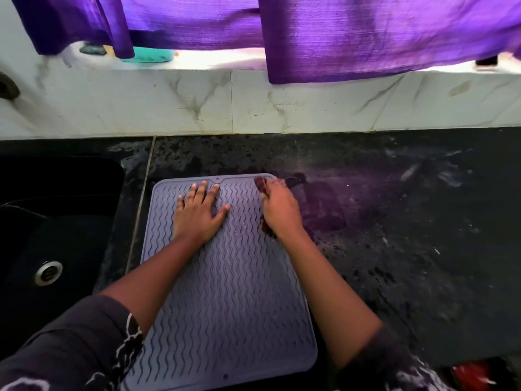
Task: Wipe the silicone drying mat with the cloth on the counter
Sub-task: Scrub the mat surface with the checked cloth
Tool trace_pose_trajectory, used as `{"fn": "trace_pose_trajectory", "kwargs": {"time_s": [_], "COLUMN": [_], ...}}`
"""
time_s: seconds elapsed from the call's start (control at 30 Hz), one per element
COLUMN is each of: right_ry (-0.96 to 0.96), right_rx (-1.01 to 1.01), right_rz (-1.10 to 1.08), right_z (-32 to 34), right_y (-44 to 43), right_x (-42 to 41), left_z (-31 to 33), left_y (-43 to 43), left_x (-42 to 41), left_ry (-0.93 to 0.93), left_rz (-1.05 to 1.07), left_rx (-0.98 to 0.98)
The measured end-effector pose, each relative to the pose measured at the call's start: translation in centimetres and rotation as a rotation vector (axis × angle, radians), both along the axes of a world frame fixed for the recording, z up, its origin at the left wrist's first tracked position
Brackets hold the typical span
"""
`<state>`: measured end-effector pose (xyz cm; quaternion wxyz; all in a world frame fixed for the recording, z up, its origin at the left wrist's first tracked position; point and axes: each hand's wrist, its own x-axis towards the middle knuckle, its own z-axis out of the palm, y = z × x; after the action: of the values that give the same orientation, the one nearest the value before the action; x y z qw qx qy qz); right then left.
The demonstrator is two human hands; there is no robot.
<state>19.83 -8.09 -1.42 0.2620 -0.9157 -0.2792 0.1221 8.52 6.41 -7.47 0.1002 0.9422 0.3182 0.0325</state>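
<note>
The silicone drying mat (225, 277) is grey-lavender, rectangular with rounded corners and a raised rim, its surface ribbed with wavy lines. It lies flat on the dark counter (394, 249), just right of the black sink (56, 221), long side running away from the viewer. The cloth (263, 187) is dark brownish, bunched at the mat's far right corner, mostly hidden and blurred.

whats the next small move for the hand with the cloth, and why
Probably draw the right hand with the dark cloth toward the body along the mat's right side. The cloth sits at the far right corner, the near ridges lie uncovered, and the left hand lies flat on the mat, seemingly steadying it.
</note>
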Motion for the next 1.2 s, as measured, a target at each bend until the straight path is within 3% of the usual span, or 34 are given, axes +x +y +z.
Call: {"fn": "trace_pose_trajectory", "kwargs": {"time_s": [0.2, 0.5, 0.8, 1.0, 1.13, 1.2], "right_ry": [-0.124, -0.115, -0.168, -0.190, 0.004, -0.025], "right_rx": [-0.259, -0.235, -0.253, -0.300, -0.141, -0.015], "right_rz": [0.170, 0.156, 0.113, 0.198, 0.112, 0.024], "right_z": [-3.7, -3.3, -4.1, -3.9, -1.4, -0.2], "right_y": [2.7, -3.1, 1.7, -3.5, -3.6, -1.8], "right_x": [1.3, -4.4, -0.9, -5.1, -4.1, -2.8], "left_z": [-0.1, 0.0, -0.1, -0.1, -0.1, -0.1], "left_y": [0.0, 0.0, 0.0, 0.2, 0.1, 0.1], "left_x": [0.1, 0.2, 0.1, 0.0, 0.0, 0.0], "left_ry": [0.000, -0.009, 0.003, -0.011, -0.009, -0.007], "left_rz": [0.004, 0.000, -0.002, 0.000, -0.006, -0.006], "left_rx": [0.011, -0.004, -0.006, 0.004, 0.000, -0.002]}}
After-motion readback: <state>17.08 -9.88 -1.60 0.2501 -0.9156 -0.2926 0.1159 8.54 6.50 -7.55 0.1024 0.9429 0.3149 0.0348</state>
